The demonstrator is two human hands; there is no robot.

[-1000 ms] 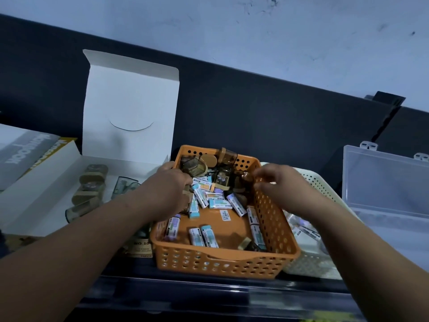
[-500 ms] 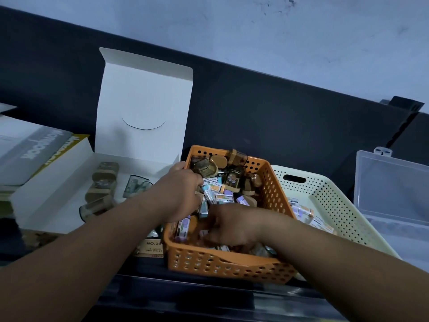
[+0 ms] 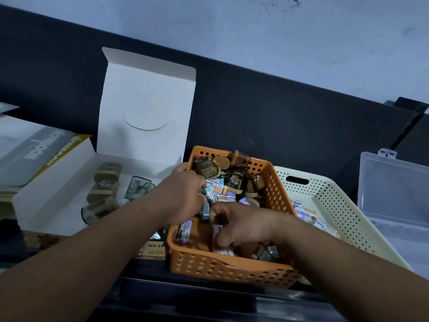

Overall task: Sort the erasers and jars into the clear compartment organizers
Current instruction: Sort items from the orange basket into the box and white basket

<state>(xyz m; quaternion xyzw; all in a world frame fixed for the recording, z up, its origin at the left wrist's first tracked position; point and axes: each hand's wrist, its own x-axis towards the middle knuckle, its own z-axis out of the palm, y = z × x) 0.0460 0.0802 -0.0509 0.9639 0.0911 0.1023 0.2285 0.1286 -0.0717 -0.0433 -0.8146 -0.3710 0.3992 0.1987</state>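
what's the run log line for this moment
left hand: grips wrapped erasers | right hand: curled among erasers, grip unclear | site: orange perforated plastic basket | clear plastic organizer: untouched

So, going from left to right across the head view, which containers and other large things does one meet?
From the left: stack of notebooks → open white box → orange basket → cream basket → clear organizer.
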